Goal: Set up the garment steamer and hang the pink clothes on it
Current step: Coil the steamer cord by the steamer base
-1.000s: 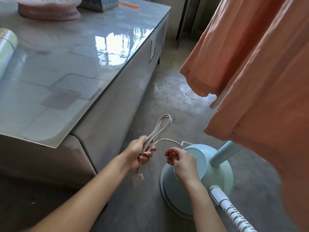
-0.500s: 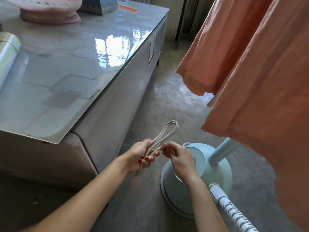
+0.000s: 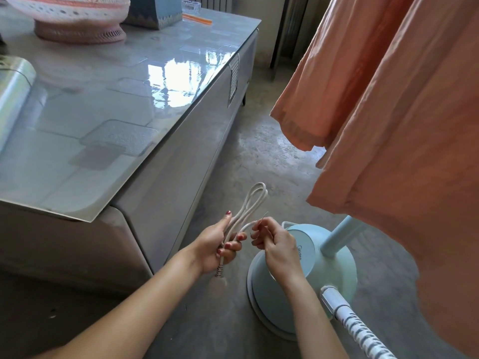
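Looks like somebody's home to me: bare concrete floor (image 3: 261, 151), a glossy glass-topped desk (image 3: 124, 104) left of my hands with a woven pink basket (image 3: 75, 19) on it, and pink clothes (image 3: 388, 120) hanging off to the right.

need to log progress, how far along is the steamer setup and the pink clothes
Done: the pink garment already hangs above the steamer base. In hand: the left hand holds the bundled power cord while the right hand picks at a thin tie. Left: unwinding the cord and plugging it in; no socket is in view.
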